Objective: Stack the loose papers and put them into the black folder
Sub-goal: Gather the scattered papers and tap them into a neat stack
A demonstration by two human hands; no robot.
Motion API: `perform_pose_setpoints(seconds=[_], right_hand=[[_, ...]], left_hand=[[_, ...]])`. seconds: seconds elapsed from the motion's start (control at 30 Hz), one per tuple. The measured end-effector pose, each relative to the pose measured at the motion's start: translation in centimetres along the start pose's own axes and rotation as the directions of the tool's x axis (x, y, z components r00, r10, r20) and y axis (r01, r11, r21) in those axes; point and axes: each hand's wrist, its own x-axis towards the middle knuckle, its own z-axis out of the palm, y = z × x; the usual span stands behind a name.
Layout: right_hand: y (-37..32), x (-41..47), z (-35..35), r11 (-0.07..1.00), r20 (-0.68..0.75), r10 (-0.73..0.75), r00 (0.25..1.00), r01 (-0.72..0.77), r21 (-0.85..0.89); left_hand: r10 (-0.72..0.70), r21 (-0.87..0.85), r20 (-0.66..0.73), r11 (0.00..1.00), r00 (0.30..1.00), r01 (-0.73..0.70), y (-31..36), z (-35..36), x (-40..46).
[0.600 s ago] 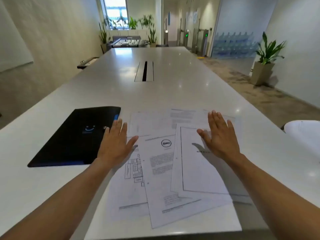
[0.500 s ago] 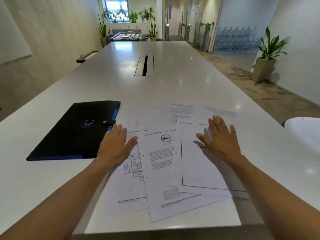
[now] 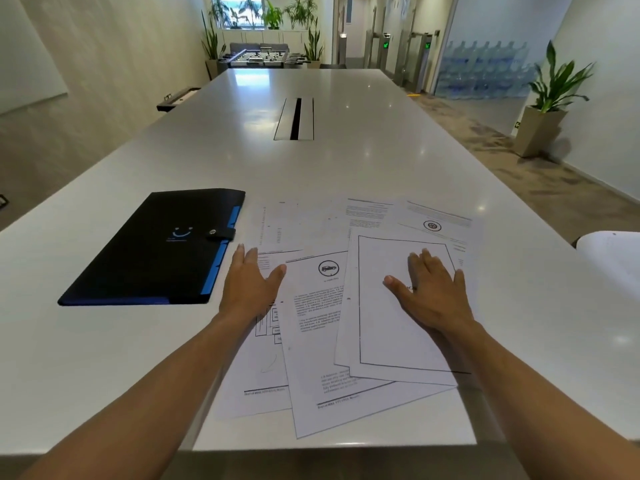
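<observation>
Several loose printed papers (image 3: 322,327) lie fanned out and overlapping on the white table (image 3: 311,168), near its front edge. The black folder (image 3: 152,251) with blue tabs and a snap strap lies shut to their left, flat on the table. My left hand (image 3: 251,285) rests palm down on the left sheets, fingers apart, just right of the folder's edge. My right hand (image 3: 431,291) lies flat on the bordered top sheet (image 3: 391,341) at the right, fingers spread. Neither hand holds anything.
A cable slot (image 3: 295,119) runs along the table's middle farther back. A white rounded object (image 3: 613,258) sits at the right edge. A potted plant (image 3: 543,109) stands on the floor at right; a foosball table (image 3: 263,58) is beyond the far end.
Both hands have come down and nearer to me on the papers; the right hand slid from the far sheets onto the bordered sheet. The papers and folder lie as before.
</observation>
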Motion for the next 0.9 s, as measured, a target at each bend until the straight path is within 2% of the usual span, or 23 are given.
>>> perform_pose_setpoints(seconds=[0.13, 0.23, 0.37, 0.47, 0.57, 0.63, 0.73, 0.8, 0.9], right_hand=[[-1.3, 0.1, 0.3, 1.000, -0.003, -0.025, 1.000, 0.025, 0.010], [-1.5, 0.1, 0.6, 1.000, -0.020, -0.027, 0.999, 0.027, 0.000], [-1.4, 0.0, 0.8, 1.000, -0.042, -0.021, 0.999, 0.021, 0.004], [-1.4, -0.2, 0.8, 1.000, -0.066, 0.000, 0.998, 0.002, 0.031], [-1.4, -0.2, 0.7, 0.993, -0.119, 0.100, 0.988, -0.092, 0.070], [-1.3, -0.1, 0.6, 0.984, -0.113, 0.164, 0.980, -0.154, 0.090], [-1.4, -0.1, 0.5, 0.982, -0.085, 0.175, 0.981, -0.168, 0.084], [-1.6, -0.1, 0.5, 0.983, -0.082, 0.169, 0.982, -0.162, 0.086], [-2.0, 0.0, 0.5, 0.981, -0.083, 0.166, 0.983, -0.155, 0.118]], left_hand=[[-0.055, -0.167, -0.082, 0.985, 0.995, 0.041, 1.0, 0.6, 0.2], [-0.181, -0.390, -0.114, 0.912, 0.977, 0.123, 1.3, 0.3, 0.8], [-0.345, -0.555, -0.028, 0.786, 0.938, 0.273, 1.4, -0.9, 1.6], [-0.319, -0.535, 0.032, 0.795, 0.947, 0.286, 1.3, -1.2, 1.4], [-0.283, -0.477, 0.055, 0.835, 0.957, 0.275, 1.4, -1.2, 0.8], [-0.230, -0.404, 0.003, 0.890, 0.973, 0.212, 1.5, -1.2, 0.5], [-0.113, -0.300, -0.074, 0.950, 0.991, 0.086, 1.8, -1.0, 0.3], [-0.095, -0.344, -0.108, 0.938, 0.990, 0.053, 2.0, -1.0, 0.4], [-0.134, -0.455, -0.100, 0.888, 0.986, 0.075, 2.1, -0.9, 0.7]])
